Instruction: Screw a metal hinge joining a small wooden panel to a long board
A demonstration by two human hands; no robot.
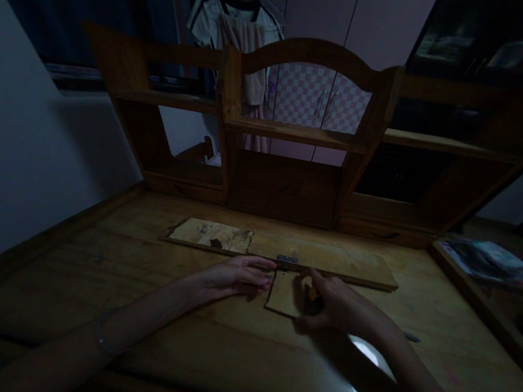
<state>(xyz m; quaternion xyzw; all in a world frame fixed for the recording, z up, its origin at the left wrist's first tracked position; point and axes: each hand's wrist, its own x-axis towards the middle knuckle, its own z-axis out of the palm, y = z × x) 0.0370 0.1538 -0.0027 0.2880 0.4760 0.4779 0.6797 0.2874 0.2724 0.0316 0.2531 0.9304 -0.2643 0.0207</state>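
Observation:
A small square wooden board (285, 295) lies on the desk, against the near edge of a long wooden plank (330, 258). A metal hinge (287, 260) sits where the two meet. My left hand (243, 276) lies with fingers stretched out, their tips at the small board's left edge by the hinge. My right hand (336, 302) grips the small board from the right, index finger near its top edge and thumb near its bottom corner. Something yellow (313, 293) shows under the right palm, mostly hidden. The plank's left part has a pale, torn surface with a dark hole.
The wooden desk (191, 348) bears a grey slender object (411, 337) beyond my right wrist. A shelf unit (299, 135) rises at the back edge. Clutter lies on a lower surface (500, 259) at the right. A white wall (23, 123) bounds the left.

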